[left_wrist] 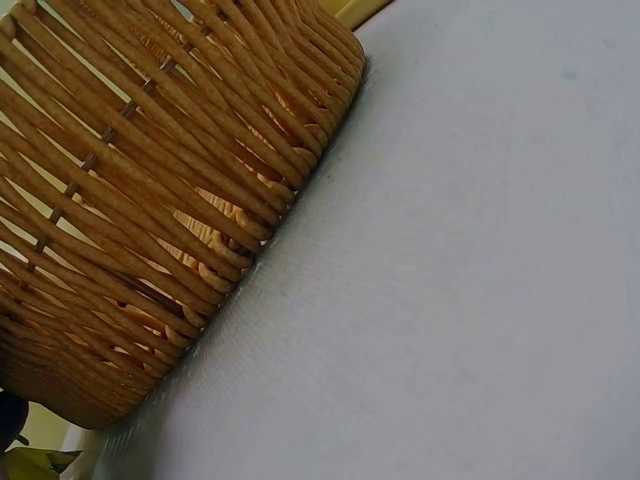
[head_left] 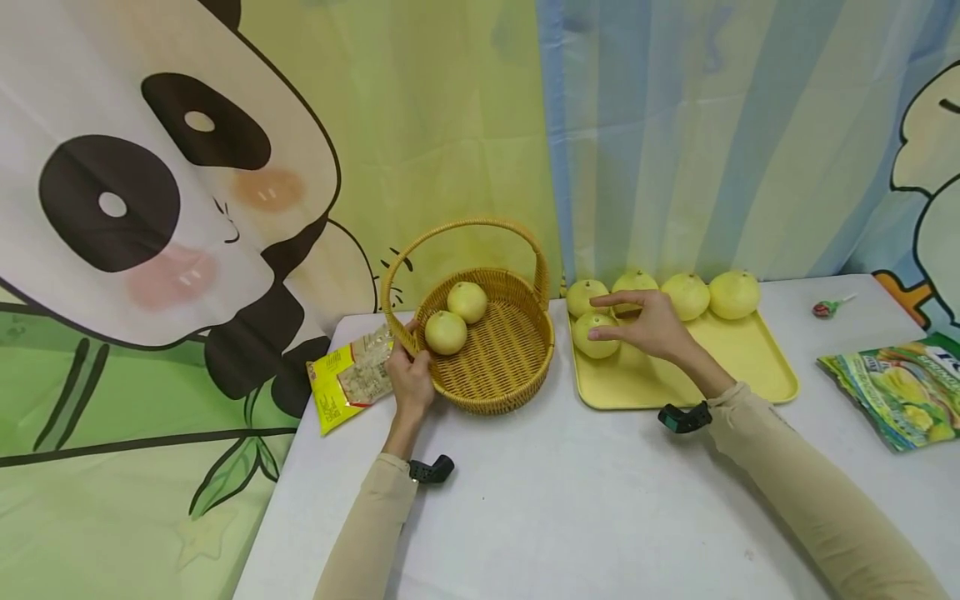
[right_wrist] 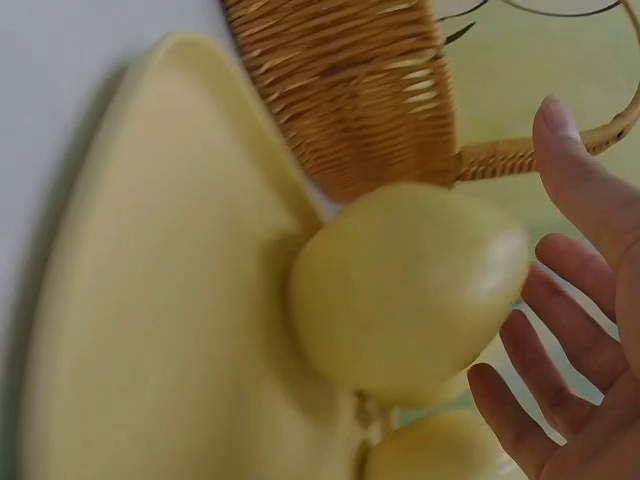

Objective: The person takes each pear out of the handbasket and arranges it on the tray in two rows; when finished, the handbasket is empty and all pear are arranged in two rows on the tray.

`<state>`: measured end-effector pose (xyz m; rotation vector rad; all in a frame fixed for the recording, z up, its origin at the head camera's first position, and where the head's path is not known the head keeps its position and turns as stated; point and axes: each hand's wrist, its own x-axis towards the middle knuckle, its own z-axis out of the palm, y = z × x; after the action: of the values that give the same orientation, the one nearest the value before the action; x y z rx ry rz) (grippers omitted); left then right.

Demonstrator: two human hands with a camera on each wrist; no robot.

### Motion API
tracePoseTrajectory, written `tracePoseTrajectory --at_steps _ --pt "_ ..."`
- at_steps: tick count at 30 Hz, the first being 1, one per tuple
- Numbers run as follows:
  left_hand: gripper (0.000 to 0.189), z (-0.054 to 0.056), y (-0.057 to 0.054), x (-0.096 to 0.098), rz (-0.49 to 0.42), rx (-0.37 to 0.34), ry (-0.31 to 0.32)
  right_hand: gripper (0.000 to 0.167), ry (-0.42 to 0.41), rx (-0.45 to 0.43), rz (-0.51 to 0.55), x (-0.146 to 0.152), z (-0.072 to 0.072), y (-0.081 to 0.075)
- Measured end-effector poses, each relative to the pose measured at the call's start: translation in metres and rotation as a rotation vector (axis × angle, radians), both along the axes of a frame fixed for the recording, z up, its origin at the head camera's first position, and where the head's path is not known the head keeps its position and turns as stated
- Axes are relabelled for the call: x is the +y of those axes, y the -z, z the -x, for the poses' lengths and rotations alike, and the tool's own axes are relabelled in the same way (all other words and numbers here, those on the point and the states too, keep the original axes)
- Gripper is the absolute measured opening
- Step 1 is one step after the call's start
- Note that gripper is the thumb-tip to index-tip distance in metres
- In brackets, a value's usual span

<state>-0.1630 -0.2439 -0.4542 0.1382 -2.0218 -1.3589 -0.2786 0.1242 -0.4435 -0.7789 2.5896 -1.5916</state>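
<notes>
A round wicker basket (head_left: pixel 491 392) with a tall arched handle stands on the table, holding two round pale yellow fruits (head_left: pixel 446 333). My left hand (head_left: pixel 410 379) grips its left side where the handle meets the rim; some of those fingers are hidden. In the left wrist view only the woven side (left_wrist: pixel 170 190) and the tabletop show. My right hand (head_left: pixel 651 325) is at the yellow tray (head_left: pixel 690 383), thumb and fingers spread about the front-left fruit (head_left: pixel 596 343). The right wrist view has that fruit (right_wrist: pixel 405 290) near the fingertips, with the fingers not curled round it.
Several more pale yellow fruits (head_left: pixel 686 297) line the tray's back edge. A yellow snack packet (head_left: pixel 348 377) lies left of the basket, partly behind my left hand. Right of the tray are a wrapped lollipop (head_left: pixel 825 309) and a green packet (head_left: pixel 900 392). Printed curtains hang behind the table.
</notes>
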Motion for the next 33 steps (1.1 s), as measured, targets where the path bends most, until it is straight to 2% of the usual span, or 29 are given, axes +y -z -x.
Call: tracePoseTrajectory --at_steps 3,6,10,14,18,20,27,30,33 --pt "0.054 0.000 0.000 0.000 0.005 -0.002 0.002 0.043 -0.007 0.005 0.022 -0.008 -0.003 -0.015" --pt "0.054 0.001 0.001 -0.001 0.001 -0.004 0.008 0.038 -0.050 -0.014 0.031 -0.018 -0.007 -0.031" --pt "0.054 0.011 0.016 -0.009 0.004 -0.006 0.000 0.035 -0.150 -0.044 0.011 -0.034 -0.011 -0.050" --pt "0.056 0.021 0.033 -0.017 0.013 -0.008 -0.020 0.039 -0.278 -0.040 -0.014 -0.055 -0.012 -0.061" --pt "0.057 0.022 0.037 -0.020 0.006 -0.007 -0.028 0.047 -0.393 -0.077 -0.027 -0.082 -0.009 -0.064" --pt "0.058 0.023 0.038 -0.021 0.006 -0.011 -0.025 0.052 -0.425 -0.106 -0.041 -0.095 -0.007 -0.065" --pt "0.059 0.024 0.037 -0.022 0.019 -0.017 -0.005 0.060 -0.433 -0.224 -0.020 -0.137 0.004 -0.066" --pt "0.060 0.023 0.037 -0.022 0.004 -0.019 -0.002 0.061 -0.449 -0.290 0.009 -0.152 0.008 -0.064" --pt "0.060 0.023 0.037 -0.021 0.001 -0.016 -0.010 0.063 -0.478 -0.320 0.027 -0.168 0.013 -0.056"
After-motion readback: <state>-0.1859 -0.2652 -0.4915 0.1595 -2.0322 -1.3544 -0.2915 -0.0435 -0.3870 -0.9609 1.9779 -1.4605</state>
